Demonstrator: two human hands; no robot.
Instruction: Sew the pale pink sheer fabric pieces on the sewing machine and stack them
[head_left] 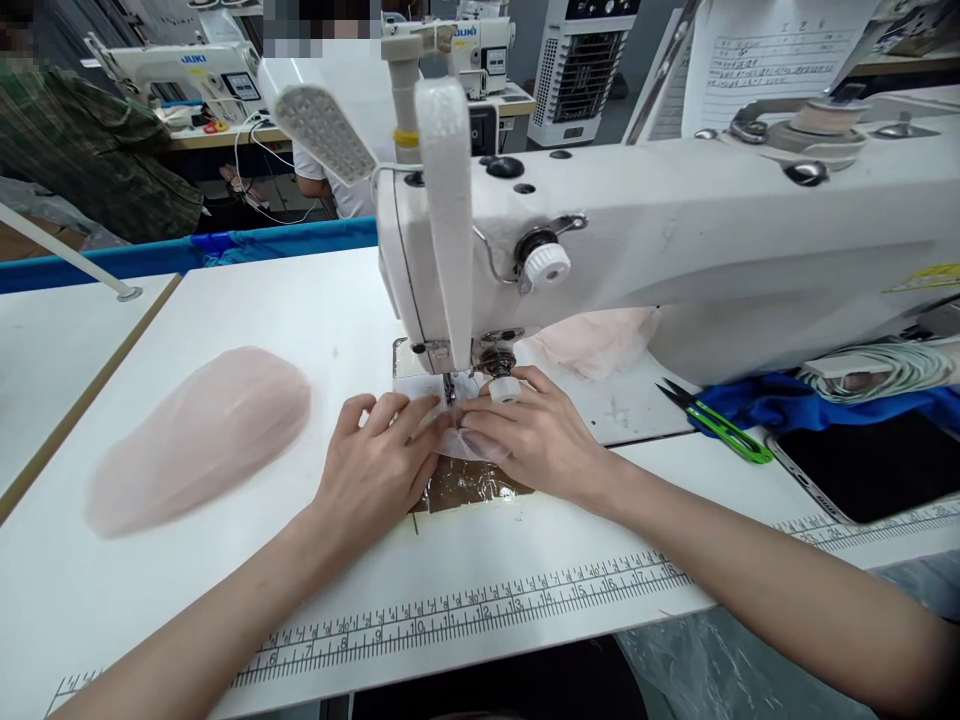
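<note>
pale fabric (459, 438) under needle (448, 388), axis hidden, left hand (379, 465), right hand (536, 435) spread flat

Sewing machine (675, 230): white, w/ yellow sticker at right. Worktop (262, 300): white, black ruler markings (480, 605) printed along front edge. Big fabric pc (199, 435): pale pink, sheer. Small pc at needle (450, 440): whitish-pink, see-through. Tape patch (465, 485) below it: brown, glossy. Cloth behind needle (600, 340): pale pink. Snips (720, 425): bright green handles, black blades. Cloth under machine arm (765, 400): royal blue. Phone (877, 465): black screen. Strip behind worktop (285, 240): blue. Co-worker's shirt (90, 150): dk green plaid.
</note>
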